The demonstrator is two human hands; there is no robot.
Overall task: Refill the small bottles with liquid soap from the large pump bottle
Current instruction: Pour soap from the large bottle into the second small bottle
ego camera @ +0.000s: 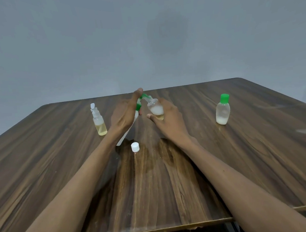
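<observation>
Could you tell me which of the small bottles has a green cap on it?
The small bottle at far right, standing alone; the left bottle has a white flip top, the held bottle is uncapped.

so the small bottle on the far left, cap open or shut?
Open. The far-left small bottle stands upright on the table with its white flip lid tilted up off the cap; yellowish liquid fills its lower part.

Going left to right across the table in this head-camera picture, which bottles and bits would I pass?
Open flip-cap bottle → left hand on the pump bottle → loose white cap → uncapped small bottle in the right hand → green-capped bottle.
</observation>
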